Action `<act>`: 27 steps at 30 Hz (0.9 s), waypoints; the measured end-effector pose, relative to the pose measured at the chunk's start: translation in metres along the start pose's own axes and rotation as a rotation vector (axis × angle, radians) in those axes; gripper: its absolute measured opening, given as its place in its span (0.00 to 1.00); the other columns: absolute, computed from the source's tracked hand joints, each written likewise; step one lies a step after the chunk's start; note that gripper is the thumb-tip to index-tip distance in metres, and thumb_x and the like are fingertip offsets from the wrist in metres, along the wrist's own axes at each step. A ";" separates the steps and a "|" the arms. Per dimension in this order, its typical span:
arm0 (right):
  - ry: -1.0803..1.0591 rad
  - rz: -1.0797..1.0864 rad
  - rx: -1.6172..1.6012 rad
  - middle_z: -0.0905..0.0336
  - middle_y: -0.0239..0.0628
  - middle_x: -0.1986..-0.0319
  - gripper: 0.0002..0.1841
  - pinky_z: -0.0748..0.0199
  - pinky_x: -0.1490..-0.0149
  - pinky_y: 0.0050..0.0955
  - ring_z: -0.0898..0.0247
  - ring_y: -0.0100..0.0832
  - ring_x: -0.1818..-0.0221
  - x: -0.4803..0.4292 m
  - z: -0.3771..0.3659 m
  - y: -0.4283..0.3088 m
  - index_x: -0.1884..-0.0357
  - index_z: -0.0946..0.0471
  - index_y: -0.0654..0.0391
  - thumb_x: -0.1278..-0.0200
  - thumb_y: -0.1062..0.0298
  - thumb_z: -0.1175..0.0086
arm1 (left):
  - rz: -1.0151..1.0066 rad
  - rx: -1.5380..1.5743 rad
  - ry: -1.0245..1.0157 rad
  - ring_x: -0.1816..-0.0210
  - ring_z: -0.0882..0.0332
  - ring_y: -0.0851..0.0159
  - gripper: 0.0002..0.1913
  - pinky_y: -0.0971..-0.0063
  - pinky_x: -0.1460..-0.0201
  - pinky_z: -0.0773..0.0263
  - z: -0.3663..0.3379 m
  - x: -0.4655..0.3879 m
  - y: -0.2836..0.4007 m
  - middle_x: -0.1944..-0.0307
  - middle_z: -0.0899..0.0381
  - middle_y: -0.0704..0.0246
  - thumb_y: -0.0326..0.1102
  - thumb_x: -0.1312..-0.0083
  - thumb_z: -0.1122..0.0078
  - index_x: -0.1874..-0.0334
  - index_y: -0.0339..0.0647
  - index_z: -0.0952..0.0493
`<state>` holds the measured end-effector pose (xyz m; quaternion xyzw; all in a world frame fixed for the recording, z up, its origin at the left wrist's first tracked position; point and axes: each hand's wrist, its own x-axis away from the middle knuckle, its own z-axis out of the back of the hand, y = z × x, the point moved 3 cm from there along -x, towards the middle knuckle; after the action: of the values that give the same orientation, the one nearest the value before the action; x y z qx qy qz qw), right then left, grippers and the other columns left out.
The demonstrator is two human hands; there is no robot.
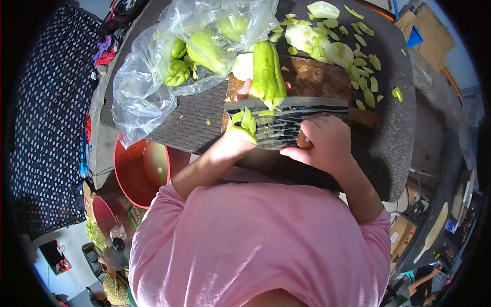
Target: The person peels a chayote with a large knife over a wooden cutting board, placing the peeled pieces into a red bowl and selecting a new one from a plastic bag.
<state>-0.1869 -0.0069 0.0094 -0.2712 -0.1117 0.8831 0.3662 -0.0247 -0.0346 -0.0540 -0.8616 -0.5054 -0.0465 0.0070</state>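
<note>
My right hand (pixel 326 144) grips the wooden handle of a broad cleaver (pixel 285 121), its wide blade reaching left across the near part of a brown wooden cutting board (pixel 314 78). My left hand (pixel 241 134) is around a green chayote (pixel 265 73), with fingertips showing on both sides of it. The chayote stands out beyond the blade, its lower end at the blade's upper edge. Green peel pieces (pixel 245 121) rest by my left thumb and on the blade. A pale cut chayote (pixel 243 66) sits left of the held one.
A clear plastic bag (pixel 142 84) with several chayotes (pixel 205 50) lies at the back left of the woven-surfaced table (pixel 191 119). Peeled chayotes (pixel 303 38) and scattered peels (pixel 369 98) lie at the back right. A red tub (pixel 142 172) stands below the table's left edge. Other people appear at the lower corners.
</note>
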 end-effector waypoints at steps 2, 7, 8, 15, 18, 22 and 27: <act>0.012 0.020 0.039 0.30 0.30 0.85 0.26 0.33 0.70 0.34 0.28 0.35 0.79 0.002 0.001 -0.002 0.85 0.32 0.49 0.58 0.38 0.35 | -0.011 -0.118 -0.003 0.51 0.24 0.55 0.31 0.57 0.46 0.27 0.010 -0.005 0.002 0.49 0.23 0.58 0.59 0.40 0.43 0.41 0.44 0.30; 0.066 -0.059 0.107 0.30 0.34 0.85 0.26 0.32 0.71 0.36 0.28 0.38 0.78 0.010 0.001 0.006 0.84 0.31 0.51 0.56 0.37 0.36 | -0.129 -0.309 0.011 0.56 0.21 0.57 0.31 0.63 0.55 0.23 -0.007 0.002 -0.001 0.52 0.23 0.59 0.61 0.38 0.49 0.41 0.43 0.32; 0.093 -0.137 0.168 0.30 0.35 0.85 0.26 0.32 0.71 0.37 0.28 0.39 0.79 0.014 0.000 0.018 0.83 0.31 0.52 0.55 0.38 0.36 | -0.123 -0.331 0.025 0.57 0.21 0.57 0.32 0.64 0.58 0.22 -0.002 0.007 0.005 0.52 0.23 0.60 0.62 0.37 0.52 0.41 0.43 0.32; 0.152 -0.616 -0.012 0.28 0.41 0.84 0.25 0.34 0.73 0.39 0.28 0.43 0.79 0.032 0.035 0.070 0.82 0.30 0.59 0.54 0.46 0.34 | -0.066 -0.295 0.046 0.62 0.24 0.52 0.29 0.64 0.71 0.23 -0.007 0.007 -0.002 0.51 0.26 0.59 0.61 0.34 0.58 0.41 0.46 0.32; 0.042 -0.273 -0.091 0.28 0.38 0.85 0.25 0.33 0.72 0.37 0.27 0.40 0.79 0.021 0.028 0.019 0.83 0.31 0.57 0.57 0.47 0.32 | -0.154 -0.385 0.220 0.55 0.21 0.55 0.32 0.63 0.62 0.22 -0.013 0.003 -0.011 0.49 0.24 0.61 0.64 0.34 0.59 0.40 0.43 0.33; 0.075 -0.044 -0.106 0.29 0.32 0.86 0.25 0.32 0.72 0.33 0.27 0.36 0.80 0.007 0.020 -0.012 0.85 0.30 0.53 0.59 0.43 0.32 | 0.039 -0.166 0.045 0.50 0.22 0.56 0.31 0.58 0.44 0.26 -0.002 -0.002 -0.018 0.47 0.25 0.54 0.57 0.36 0.46 0.38 0.42 0.33; 0.015 -0.058 -0.057 0.28 0.35 0.86 0.27 0.31 0.72 0.36 0.27 0.39 0.80 0.006 0.015 -0.007 0.85 0.29 0.53 0.56 0.38 0.35 | 0.028 -0.233 0.060 0.54 0.20 0.61 0.29 0.64 0.51 0.22 0.013 0.004 -0.020 0.49 0.23 0.58 0.55 0.34 0.49 0.38 0.42 0.34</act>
<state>-0.1941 0.0024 0.0221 -0.2845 -0.1417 0.8666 0.3846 -0.0393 -0.0206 -0.0669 -0.8618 -0.4840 -0.1305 -0.0775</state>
